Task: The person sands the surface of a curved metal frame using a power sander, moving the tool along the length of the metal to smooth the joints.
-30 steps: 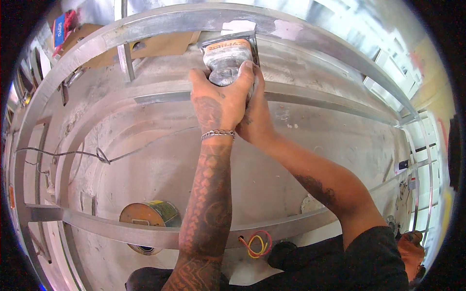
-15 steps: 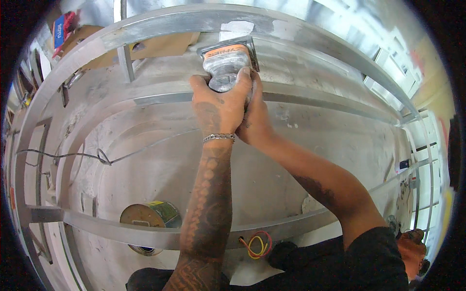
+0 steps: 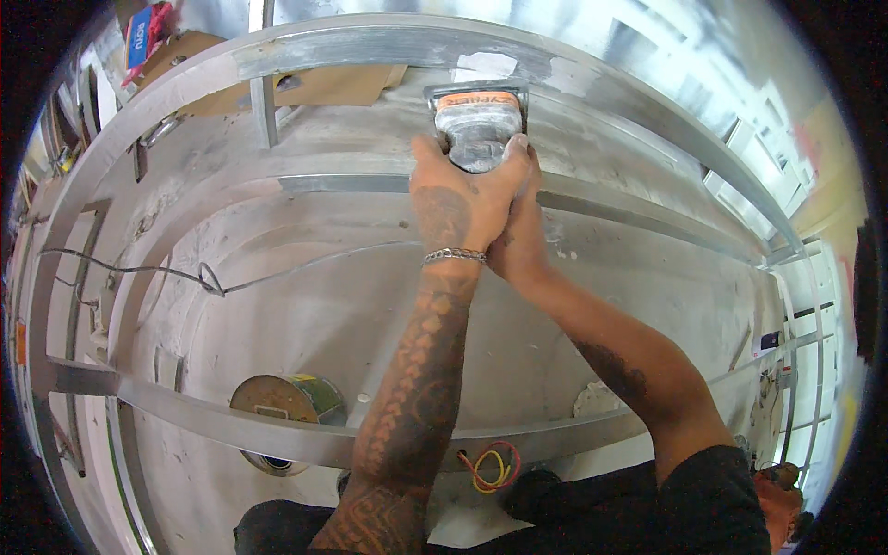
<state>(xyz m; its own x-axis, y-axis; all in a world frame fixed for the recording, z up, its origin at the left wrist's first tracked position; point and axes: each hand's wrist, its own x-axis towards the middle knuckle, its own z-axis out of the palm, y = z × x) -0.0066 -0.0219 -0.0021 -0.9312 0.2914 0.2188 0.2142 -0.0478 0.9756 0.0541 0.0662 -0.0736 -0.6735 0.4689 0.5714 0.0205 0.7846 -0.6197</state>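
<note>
Floor (image 3: 592, 314): grey, with dusty marks and pale bits on it.
Frame (image 3: 148, 104): metal bars, some bent in big curves. There is a far bar (image 3: 388, 46), a middle bar (image 3: 347, 182) and a near bar (image 3: 185, 413).
Arms (image 3: 412, 370): both reach forward and come together. The left one has lots of dark drawings on the skin.
Cardboard (image 3: 356, 85): a brown sheet by the far bar, on the left.
Cord (image 3: 120, 269): dark and thin, with a loop in it, running from the left toward the arms.
Can (image 3: 273, 400): round, with a tan end and a green side, next to the near bar, left of the arms.
Sander (image 3: 476, 120): orange and grey, with white dust all over. It is just beside the far bar; nobody can tell if its flat plate touches.
Left hand (image 3: 467, 194): closed around the sander's near end, thumb on the right, other fingers bent on the left.
Right hand (image 3: 523, 227): tucked against the left hand, by the sander's right side. Its fingers are mostly hidden, so how far they open, or what they hold, cannot be told.
White patch (image 3: 486, 64): on the far bar, right by the sander.
Wires (image 3: 474, 470): red and yellow, looped by the near bar.
Bracelet (image 3: 453, 254): a silver chain on the left wrist.
</note>
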